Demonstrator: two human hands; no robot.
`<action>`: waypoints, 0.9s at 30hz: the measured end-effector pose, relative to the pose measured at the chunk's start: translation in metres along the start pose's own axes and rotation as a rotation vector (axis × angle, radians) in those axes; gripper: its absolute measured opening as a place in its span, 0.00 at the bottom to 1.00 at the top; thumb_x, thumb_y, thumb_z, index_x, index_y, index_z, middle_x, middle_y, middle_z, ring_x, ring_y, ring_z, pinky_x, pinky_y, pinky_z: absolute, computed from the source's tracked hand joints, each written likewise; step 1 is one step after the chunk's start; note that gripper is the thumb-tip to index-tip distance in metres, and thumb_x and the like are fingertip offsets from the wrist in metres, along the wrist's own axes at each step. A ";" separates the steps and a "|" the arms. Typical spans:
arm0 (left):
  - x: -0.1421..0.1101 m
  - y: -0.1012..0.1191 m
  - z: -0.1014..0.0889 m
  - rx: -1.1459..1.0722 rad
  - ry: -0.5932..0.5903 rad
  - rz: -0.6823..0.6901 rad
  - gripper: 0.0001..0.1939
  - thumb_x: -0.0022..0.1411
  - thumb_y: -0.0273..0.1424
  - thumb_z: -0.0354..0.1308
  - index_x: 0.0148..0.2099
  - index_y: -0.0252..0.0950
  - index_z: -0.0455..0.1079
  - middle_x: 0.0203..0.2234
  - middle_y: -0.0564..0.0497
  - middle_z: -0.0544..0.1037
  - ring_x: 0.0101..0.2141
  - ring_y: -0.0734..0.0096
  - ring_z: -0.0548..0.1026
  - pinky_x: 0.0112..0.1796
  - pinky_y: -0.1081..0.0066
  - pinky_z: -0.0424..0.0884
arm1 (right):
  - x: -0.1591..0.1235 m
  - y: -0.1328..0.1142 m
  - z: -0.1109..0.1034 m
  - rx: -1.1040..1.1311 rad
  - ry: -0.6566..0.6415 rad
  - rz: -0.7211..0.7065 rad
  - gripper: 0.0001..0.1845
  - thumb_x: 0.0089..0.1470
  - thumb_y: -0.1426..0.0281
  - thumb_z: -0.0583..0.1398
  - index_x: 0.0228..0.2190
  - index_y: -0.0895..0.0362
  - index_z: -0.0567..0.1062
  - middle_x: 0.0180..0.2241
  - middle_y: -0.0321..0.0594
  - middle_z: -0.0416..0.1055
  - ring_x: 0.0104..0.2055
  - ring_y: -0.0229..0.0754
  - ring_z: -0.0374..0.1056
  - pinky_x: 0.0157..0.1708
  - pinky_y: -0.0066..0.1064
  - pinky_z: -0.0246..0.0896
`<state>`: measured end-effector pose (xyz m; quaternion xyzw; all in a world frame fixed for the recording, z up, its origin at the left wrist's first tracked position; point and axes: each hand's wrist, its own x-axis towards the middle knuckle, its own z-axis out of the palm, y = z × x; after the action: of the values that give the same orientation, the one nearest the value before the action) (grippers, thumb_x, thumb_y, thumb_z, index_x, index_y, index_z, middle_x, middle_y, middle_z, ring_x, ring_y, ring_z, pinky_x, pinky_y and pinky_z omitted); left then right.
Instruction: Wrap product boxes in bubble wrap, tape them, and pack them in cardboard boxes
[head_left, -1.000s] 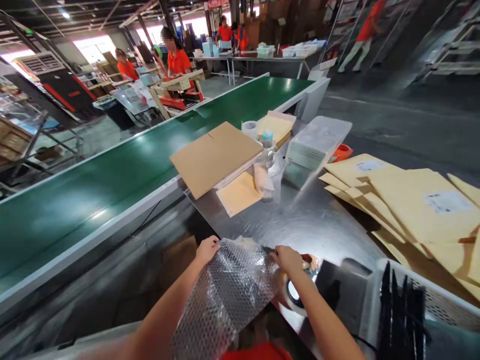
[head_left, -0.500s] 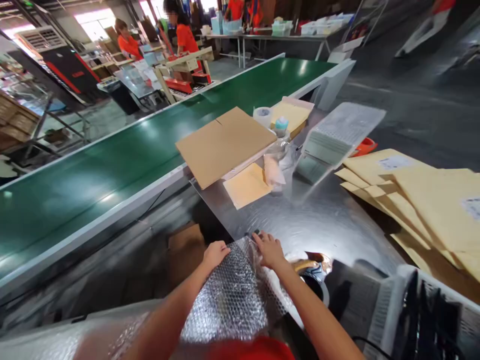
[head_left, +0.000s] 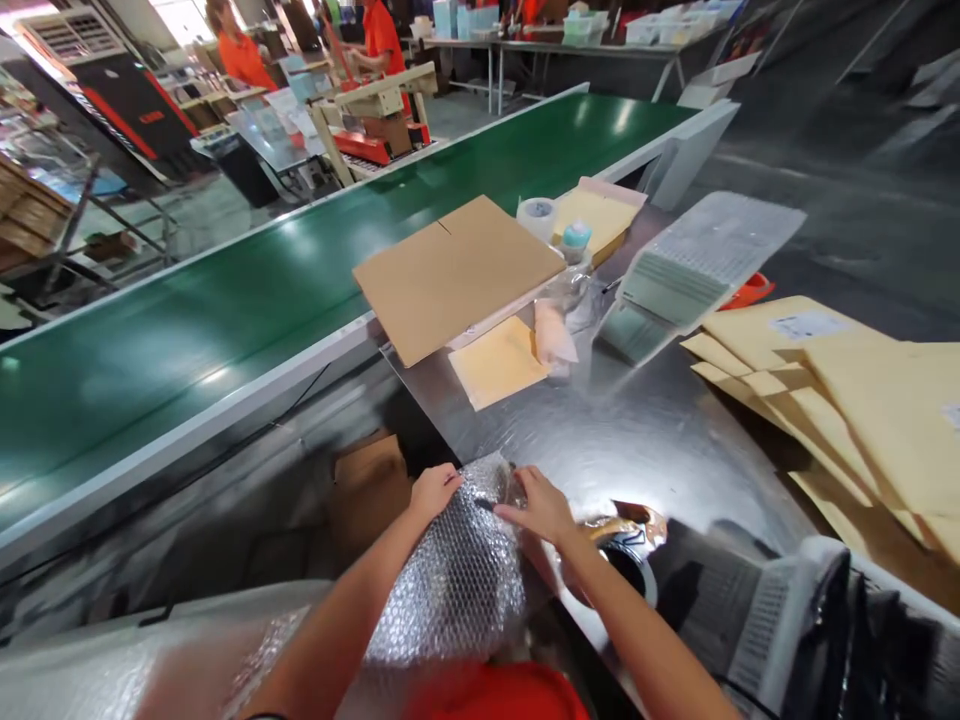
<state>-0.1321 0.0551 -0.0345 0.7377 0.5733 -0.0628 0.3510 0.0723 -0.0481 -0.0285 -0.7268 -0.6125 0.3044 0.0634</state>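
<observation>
A sheet of bubble wrap [head_left: 457, 575] hangs between my hands over the near edge of the metal table. My left hand [head_left: 433, 492] is closed on its upper left edge. At the upper right corner, my right hand [head_left: 546, 508] grips the wrap between the fingers, with the thumb stretched to the left. By that thumb tip lies a small dark object [head_left: 485, 504], too small to name. A roll of tape [head_left: 630, 570] rests on the table just right of my right forearm.
Beyond the metal table [head_left: 600, 430] runs a green conveyor belt [head_left: 300, 250]. Flat cardboard [head_left: 457, 275], a yellow envelope [head_left: 499, 362] and a clear plastic holder [head_left: 690, 270] sit farther back. Padded envelopes [head_left: 862, 390] are piled right. People in orange shirts [head_left: 244, 60] work behind.
My right thumb has swung out to the left over the wrap, and the dark object now shows farther left and nearer. The wrap's top edge has folded toward me. The view has shifted slightly.
</observation>
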 end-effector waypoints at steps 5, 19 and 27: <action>0.002 -0.004 0.001 0.054 -0.015 -0.023 0.11 0.64 0.36 0.52 0.34 0.39 0.73 0.32 0.53 0.79 0.34 0.70 0.73 0.29 0.74 0.55 | -0.006 -0.015 0.012 0.015 0.011 0.195 0.15 0.53 0.78 0.54 0.43 0.60 0.72 0.42 0.49 0.72 0.39 0.46 0.71 0.35 0.31 0.58; 0.020 -0.006 -0.009 0.299 0.003 -0.036 0.17 0.67 0.43 0.47 0.37 0.41 0.72 0.36 0.48 0.80 0.39 0.64 0.76 0.33 0.72 0.59 | 0.077 0.029 -0.075 0.314 0.470 0.237 0.29 0.51 0.73 0.54 0.56 0.62 0.65 0.53 0.53 0.68 0.53 0.50 0.65 0.52 0.39 0.60; 0.036 -0.024 -0.014 0.424 -0.033 -0.037 0.18 0.69 0.43 0.44 0.39 0.40 0.70 0.38 0.44 0.79 0.40 0.59 0.76 0.33 0.70 0.59 | -0.079 0.032 -0.024 0.333 0.973 0.568 0.24 0.62 0.61 0.45 0.54 0.61 0.58 0.54 0.57 0.60 0.58 0.50 0.58 0.56 0.42 0.56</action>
<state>-0.1462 0.0943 -0.0526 0.7833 0.5548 -0.2005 0.1960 0.1068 -0.1226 0.0049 -0.8988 -0.2382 0.0330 0.3666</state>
